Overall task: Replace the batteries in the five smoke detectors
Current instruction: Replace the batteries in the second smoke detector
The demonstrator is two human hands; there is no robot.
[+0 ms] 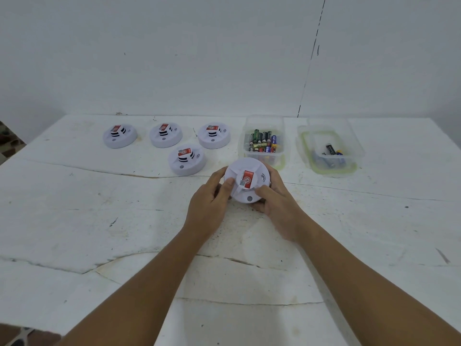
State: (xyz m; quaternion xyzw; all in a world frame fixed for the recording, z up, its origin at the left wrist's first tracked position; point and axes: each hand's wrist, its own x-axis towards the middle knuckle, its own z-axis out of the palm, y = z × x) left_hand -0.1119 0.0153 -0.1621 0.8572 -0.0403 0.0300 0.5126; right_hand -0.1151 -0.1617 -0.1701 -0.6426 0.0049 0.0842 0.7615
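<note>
A round white smoke detector (245, 171) with a red label is held just above the table's middle, tilted toward me. My left hand (208, 201) grips its left rim, thumb on top. My right hand (277, 203) grips its right side, thumb lying over the front. Several more white detectors sit further back: three in a row, left (119, 136), middle (166, 134) and right (214, 136), and one (187, 159) nearer to me. A clear tub (264, 156) holds several batteries. A second clear tub (329, 168) to its right holds a few batteries.
The white table (99, 221) has cracked, scuffed covering and reaches a white wall at the back. A dark cable (310, 63) runs down the wall behind the tubs. The table's left edge (22, 148) drops off to a patterned floor.
</note>
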